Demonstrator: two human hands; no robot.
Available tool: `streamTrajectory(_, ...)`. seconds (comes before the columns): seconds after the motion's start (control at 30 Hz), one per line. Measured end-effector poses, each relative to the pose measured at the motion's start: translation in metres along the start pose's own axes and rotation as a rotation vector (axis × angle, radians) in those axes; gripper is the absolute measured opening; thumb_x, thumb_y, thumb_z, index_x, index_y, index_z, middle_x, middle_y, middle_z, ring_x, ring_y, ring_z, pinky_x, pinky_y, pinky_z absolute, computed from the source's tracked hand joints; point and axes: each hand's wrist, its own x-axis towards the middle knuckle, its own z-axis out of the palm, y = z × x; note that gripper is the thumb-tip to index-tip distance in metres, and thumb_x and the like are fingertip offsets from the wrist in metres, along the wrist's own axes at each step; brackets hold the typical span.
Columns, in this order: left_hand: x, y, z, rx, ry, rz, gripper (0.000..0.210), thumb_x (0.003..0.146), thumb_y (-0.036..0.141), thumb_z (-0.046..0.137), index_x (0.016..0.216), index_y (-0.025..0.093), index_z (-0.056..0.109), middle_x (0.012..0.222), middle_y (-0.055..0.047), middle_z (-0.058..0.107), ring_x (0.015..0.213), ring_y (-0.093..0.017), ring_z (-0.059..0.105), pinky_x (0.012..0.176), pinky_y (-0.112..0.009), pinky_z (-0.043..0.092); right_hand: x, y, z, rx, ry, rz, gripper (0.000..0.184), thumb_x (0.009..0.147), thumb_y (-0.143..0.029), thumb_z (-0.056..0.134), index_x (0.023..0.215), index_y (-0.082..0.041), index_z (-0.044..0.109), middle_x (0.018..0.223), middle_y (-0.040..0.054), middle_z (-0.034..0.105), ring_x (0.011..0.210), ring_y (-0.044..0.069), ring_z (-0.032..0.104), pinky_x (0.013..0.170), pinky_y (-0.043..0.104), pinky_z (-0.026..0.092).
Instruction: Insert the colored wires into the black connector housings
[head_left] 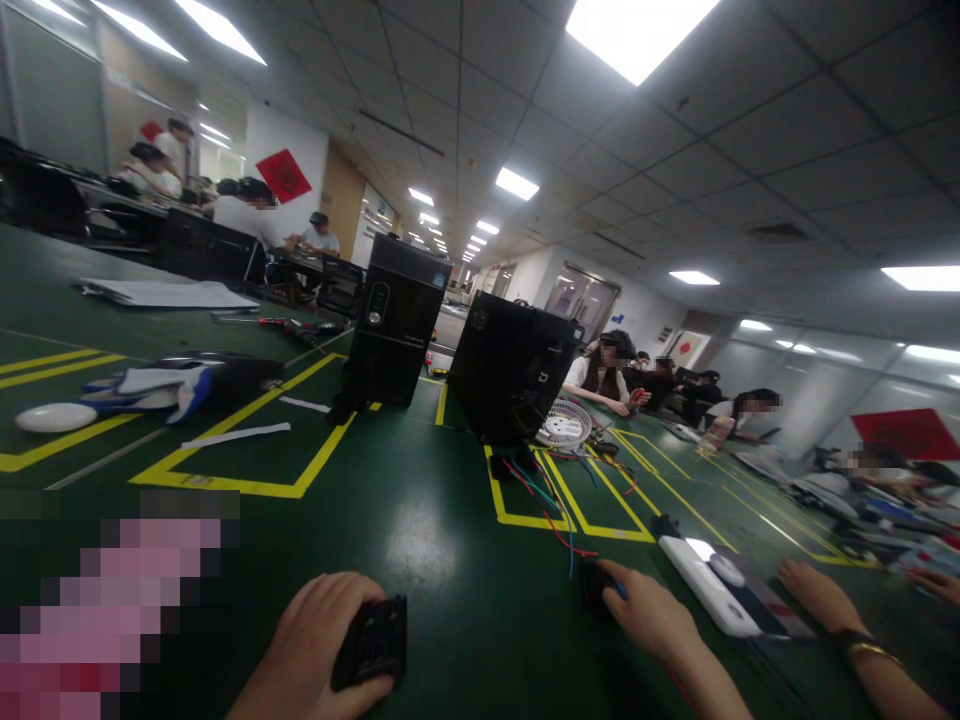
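My left hand [311, 635] is wrapped round a black block-like plastic part [381, 640] above the green table, its thumb under the near edge. Farther right, my right hand [649, 605] grips a small dark piece [594, 582] with a bit of blue showing at the fingers. I cannot make out what this piece is. Red and blue wires [551, 510] trail from near it back toward the foot of a black box [514, 368].
Another black box [397, 325] stands left of the first. Gloves [161, 388], paper sheets [176, 293] and tools lie at the left. A white device [709, 585] rests beside my right hand. Beyond it is another person's hand [821, 595] with a bracelet.
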Motion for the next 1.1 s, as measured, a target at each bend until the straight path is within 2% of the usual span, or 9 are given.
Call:
streamTrajectory(0.23,0.002,0.011,-0.005,-0.009,-0.006,-0.032,0.036,0.065,0.025,0.075,0.098,0.026,0.059,0.102,-0.003,0.065,0.099,-0.03,0.058,0.089,-0.045,0.042,-0.001,-0.005,-0.002,-0.048,0.017,-0.005,0.05,0.087,-0.024,0.042,0.135,-0.021,0.053,0.125,0.0156,0.064,0.112,0.033,0.061,0.088,0.046,0.048)
streamTrajectory(0.4,0.002,0.017,-0.008,-0.007,0.048,-0.034,0.032,0.063,0.02,0.071,0.093,0.025,0.061,0.097,0.0,0.066,0.096,-0.028,0.059,0.088,-0.043,0.042,-0.001,0.007,-0.003,-0.064,0.023,-0.027,0.049,0.087,-0.023,0.044,0.134,-0.026,0.055,0.125,0.0116,0.065,0.112,0.03,0.062,0.088,0.042,0.048)
streamTrajectory(0.53,0.002,0.012,-0.008,-0.006,0.015,-0.048,0.031,0.065,0.027,0.073,0.095,0.025,0.062,0.1,-0.002,0.065,0.1,-0.03,0.058,0.089,-0.044,0.041,-0.005,0.021,-0.003,-0.089,0.041,-0.045,0.048,0.087,-0.022,0.044,0.134,-0.031,0.056,0.126,0.0091,0.065,0.115,0.028,0.06,0.089,0.04,0.048)
streamTrajectory(0.7,0.0,0.008,-0.006,0.045,0.044,-0.057,0.035,0.064,0.033,0.075,0.097,0.026,0.064,0.104,-0.003,0.065,0.104,-0.032,0.055,0.092,-0.046,0.039,-0.012,0.027,-0.002,-0.174,0.091,-0.033,0.05,0.086,-0.016,0.048,0.133,-0.03,0.057,0.115,0.0125,0.07,0.107,0.032,0.064,0.083,0.043,0.05)
streamTrajectory(0.87,0.0,0.012,-0.006,0.078,0.058,-0.084,0.035,0.062,0.031,0.075,0.095,0.025,0.065,0.103,-0.005,0.065,0.103,-0.033,0.055,0.09,-0.046,0.039,-0.018,0.023,0.001,-0.244,0.177,-0.046,0.045,0.09,-0.014,0.042,0.13,-0.023,0.06,0.104,0.0159,0.069,0.095,0.031,0.067,0.074,0.039,0.052)
streamTrajectory(0.97,0.0,0.011,-0.007,0.064,0.019,-0.071,0.037,0.062,0.033,0.075,0.096,0.025,0.065,0.103,-0.004,0.065,0.102,-0.032,0.055,0.09,-0.045,0.039,-0.021,0.017,0.003,-0.276,0.233,-0.051,0.04,0.089,-0.016,0.045,0.122,-0.022,0.067,0.109,0.018,0.065,0.098,0.033,0.064,0.074,0.041,0.051)
streamTrajectory(1.1,0.002,0.011,-0.008,0.054,-0.017,-0.093,0.041,0.06,0.031,0.075,0.099,0.024,0.065,0.105,-0.005,0.064,0.103,-0.033,0.055,0.091,-0.046,0.038,-0.021,0.003,0.005,-0.275,0.284,-0.084,0.037,0.086,-0.019,0.05,0.116,-0.024,0.071,0.116,0.0158,0.064,0.105,0.034,0.059,0.081,0.044,0.049)
